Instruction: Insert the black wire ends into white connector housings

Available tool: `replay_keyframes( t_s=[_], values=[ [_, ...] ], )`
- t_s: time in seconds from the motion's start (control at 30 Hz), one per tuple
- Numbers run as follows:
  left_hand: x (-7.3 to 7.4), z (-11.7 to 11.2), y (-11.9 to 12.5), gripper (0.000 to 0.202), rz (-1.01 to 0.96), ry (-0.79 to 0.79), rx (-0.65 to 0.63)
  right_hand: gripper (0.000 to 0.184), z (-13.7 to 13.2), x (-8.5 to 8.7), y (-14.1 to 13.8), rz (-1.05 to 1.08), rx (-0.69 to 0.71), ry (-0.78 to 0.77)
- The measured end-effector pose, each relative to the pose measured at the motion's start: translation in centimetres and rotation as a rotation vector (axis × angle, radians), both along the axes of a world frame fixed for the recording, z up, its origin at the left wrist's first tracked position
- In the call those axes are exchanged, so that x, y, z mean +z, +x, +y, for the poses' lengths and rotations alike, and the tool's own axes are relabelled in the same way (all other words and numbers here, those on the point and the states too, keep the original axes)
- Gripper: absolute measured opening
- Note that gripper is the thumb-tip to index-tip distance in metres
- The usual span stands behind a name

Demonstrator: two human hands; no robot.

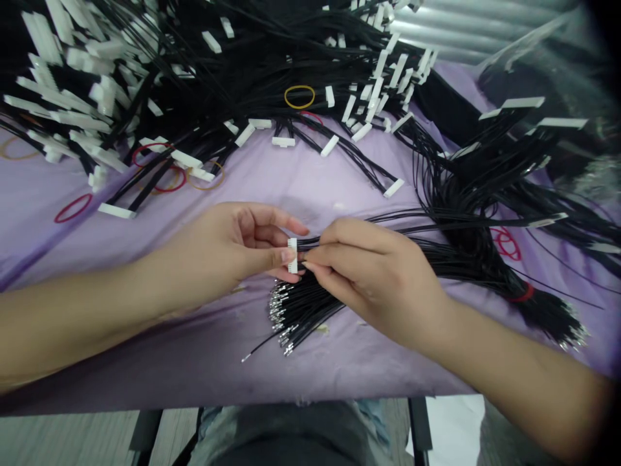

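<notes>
My left hand (252,243) pinches a small white connector housing (292,256) between thumb and fingers. Black wires run out of the housing's right side toward my right hand (373,272). The fingertips of that hand are closed on a thin black wire (305,260), right beside the housing; its tip is hidden. Beneath both hands lies a thick bundle of black wires (310,304), their bare metal terminals (277,310) fanned out at the left end. One single wire (262,346) sticks out from the bundle toward the lower left.
Piles of black cables with white connectors (72,97) cover the back of the purple-covered table (194,362). Red and yellow rubber bands (72,208) lie about. Another wire bundle, tied with a red band (521,293), is at the right, near a clear plastic bag (572,84).
</notes>
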State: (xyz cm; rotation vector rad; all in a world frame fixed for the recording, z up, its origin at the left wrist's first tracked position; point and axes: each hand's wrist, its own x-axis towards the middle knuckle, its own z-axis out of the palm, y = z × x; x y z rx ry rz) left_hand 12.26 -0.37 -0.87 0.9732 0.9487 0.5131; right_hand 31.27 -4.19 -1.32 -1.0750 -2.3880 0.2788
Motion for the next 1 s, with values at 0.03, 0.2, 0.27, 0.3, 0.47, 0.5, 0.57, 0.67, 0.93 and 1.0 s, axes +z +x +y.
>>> replay_keyframes(
  t_s=[0.03, 0.2, 0.27, 0.3, 0.47, 0.5, 0.57, 0.67, 0.93, 1.0],
  values=[
    [0.0, 0.0, 0.0, 0.021, -0.005, -0.003, 0.000, 0.028, -0.1, 0.1, 0.1, -0.032, 0.001, 0.019],
    [0.1, 0.2, -0.2, 0.022, -0.110, -0.037, 0.067, 0.012, -1.2, 0.9, 0.6, -0.072, -0.071, 0.200],
    [0.2, 0.5, -0.3, 0.020, -0.183, -0.077, 0.106, 0.010, -1.5, 0.9, 0.6, -0.111, -0.045, 0.144],
    [0.2, 0.6, -0.3, 0.020, -0.211, -0.090, 0.117, 0.009, -1.5, 0.7, 0.6, -0.134, -0.020, 0.075],
    [0.1, 0.6, -0.4, 0.020, -0.248, -0.086, 0.100, 0.015, -1.1, 0.3, 0.5, -0.017, 0.075, -0.115],
    [0.1, 0.5, -0.4, 0.021, -0.243, -0.078, 0.083, 0.015, -1.1, 0.4, 0.6, 0.045, 0.074, -0.115],
    [0.0, 0.4, -0.4, 0.022, -0.224, -0.046, 0.061, 0.013, -1.1, 0.7, 0.7, 0.149, 0.043, -0.145],
    [0.0, 0.4, -0.5, 0.020, -0.186, -0.001, 0.048, 0.010, -1.2, 1.5, 0.8, 0.223, -0.038, -0.175],
    [-0.1, 0.6, -0.6, 0.017, -0.185, 0.004, 0.007, 0.007, -1.0, 2.8, 1.0, 0.277, 0.015, -0.148],
    [-0.1, 0.6, -0.6, 0.018, -0.180, 0.010, 0.006, 0.009, -0.9, 2.8, 1.1, 0.278, 0.006, -0.190]
  ],
)
